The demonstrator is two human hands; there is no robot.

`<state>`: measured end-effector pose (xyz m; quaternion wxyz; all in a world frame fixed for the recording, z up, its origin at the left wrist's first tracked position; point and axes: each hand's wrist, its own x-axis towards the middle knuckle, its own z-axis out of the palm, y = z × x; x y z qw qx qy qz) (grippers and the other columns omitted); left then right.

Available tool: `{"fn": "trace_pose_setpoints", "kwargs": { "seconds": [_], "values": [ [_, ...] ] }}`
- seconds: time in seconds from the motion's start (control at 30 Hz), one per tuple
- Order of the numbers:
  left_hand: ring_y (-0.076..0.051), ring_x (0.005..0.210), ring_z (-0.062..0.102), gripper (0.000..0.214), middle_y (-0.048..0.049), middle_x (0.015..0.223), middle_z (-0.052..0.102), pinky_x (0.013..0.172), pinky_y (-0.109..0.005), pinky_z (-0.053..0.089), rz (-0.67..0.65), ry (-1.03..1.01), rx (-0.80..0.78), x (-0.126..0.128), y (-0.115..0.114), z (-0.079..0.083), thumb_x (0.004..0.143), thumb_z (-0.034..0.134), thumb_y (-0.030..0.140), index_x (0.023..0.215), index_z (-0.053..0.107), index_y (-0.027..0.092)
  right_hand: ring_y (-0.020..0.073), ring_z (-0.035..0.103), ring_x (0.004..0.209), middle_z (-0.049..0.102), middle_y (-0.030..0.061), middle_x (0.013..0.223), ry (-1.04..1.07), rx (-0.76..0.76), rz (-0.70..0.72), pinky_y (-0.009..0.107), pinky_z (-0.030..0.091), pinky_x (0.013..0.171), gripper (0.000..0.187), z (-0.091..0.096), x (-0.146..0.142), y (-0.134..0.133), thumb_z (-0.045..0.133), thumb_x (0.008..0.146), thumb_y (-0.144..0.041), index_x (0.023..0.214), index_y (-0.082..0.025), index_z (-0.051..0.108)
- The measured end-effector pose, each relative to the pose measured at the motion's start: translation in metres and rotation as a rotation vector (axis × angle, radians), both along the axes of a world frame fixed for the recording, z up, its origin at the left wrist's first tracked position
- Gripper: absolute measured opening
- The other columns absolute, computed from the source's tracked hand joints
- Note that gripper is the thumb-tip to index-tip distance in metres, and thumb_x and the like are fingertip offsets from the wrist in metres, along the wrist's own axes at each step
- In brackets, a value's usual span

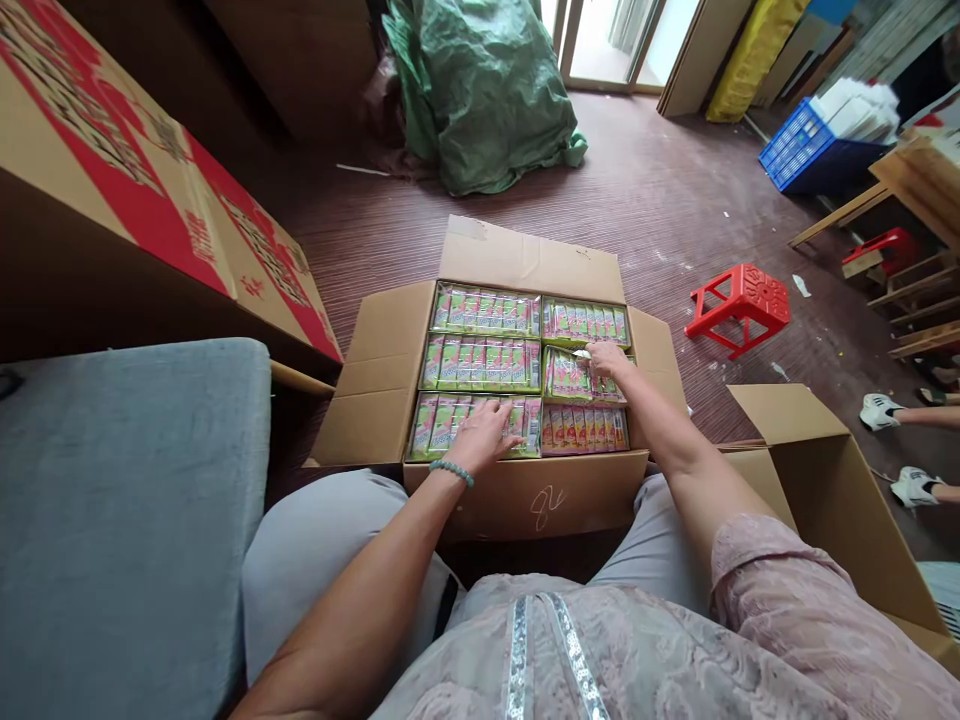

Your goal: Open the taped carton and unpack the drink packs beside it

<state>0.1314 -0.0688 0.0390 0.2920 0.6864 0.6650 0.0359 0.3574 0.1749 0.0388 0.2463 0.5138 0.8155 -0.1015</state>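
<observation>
An open cardboard box (525, 500) stands on the floor between my knees, packed with rows of green and pink wrapped packs (484, 362). My left hand (484, 435), with a bead bracelet on the wrist, lies flat with fingers spread on the nearest green row. My right hand (607, 358) reaches over the right column and presses its fingers on a tilted pink pack (571, 378) in the middle row. Whether it grips that pack I cannot make out.
A grey cushion (127, 520) is at my left, with a large red-printed carton (150, 200) behind it. An empty open box (840, 500) sits at right. A red stool (739, 305), a blue crate (806, 150), a green sack (487, 90) and another person's feet (900, 450) are around.
</observation>
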Motion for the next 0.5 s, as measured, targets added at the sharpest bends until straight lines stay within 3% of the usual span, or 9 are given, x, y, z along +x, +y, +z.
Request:
{"fn": "trace_pose_setpoints", "kwargs": {
  "seconds": [0.1,0.27,0.37,0.5],
  "values": [
    [-0.035,0.134,0.054,0.060,-0.0205,0.142,0.060,0.110,-0.044,0.047,-0.005,0.010,-0.042,0.002,0.001,0.006,0.095,0.069,0.040,0.147,0.055,0.013,0.0196,0.066,0.097,0.074,0.0112,0.111,-0.019,0.021,0.008,0.025,0.040,0.072,0.018,-0.001,-0.004,-0.008,0.064,0.100,-0.026,0.112,-0.017,0.075],
    [-0.035,0.136,0.054,0.053,-0.0195,0.144,0.059,0.112,-0.043,0.045,0.007,-0.011,-0.068,0.002,0.001,0.012,0.094,0.071,0.039,0.140,0.059,0.015,0.0207,0.067,0.098,0.071,0.0127,0.120,-0.010,0.157,-0.008,0.027,0.041,0.072,0.035,0.000,0.005,-0.040,0.041,0.104,-0.015,0.121,-0.017,0.072],
    [-0.036,0.135,0.054,0.052,-0.0211,0.142,0.059,0.110,-0.045,0.047,0.011,-0.019,-0.064,0.001,0.001,0.014,0.094,0.071,0.039,0.138,0.060,0.013,0.0216,0.066,0.104,0.070,0.0113,0.122,-0.003,0.182,0.005,0.027,0.041,0.074,0.035,0.006,0.017,-0.048,0.045,0.102,-0.015,0.125,-0.020,0.072],
    [-0.038,0.132,0.056,0.046,-0.0225,0.143,0.058,0.105,-0.047,0.050,0.005,0.007,-0.096,0.004,0.000,0.019,0.094,0.070,0.038,0.132,0.063,0.014,0.0187,0.064,0.106,0.070,0.0082,0.125,0.015,0.145,0.034,0.024,0.039,0.074,0.031,0.015,0.018,-0.032,0.051,0.101,-0.017,0.119,-0.022,0.075]
  ]
}}
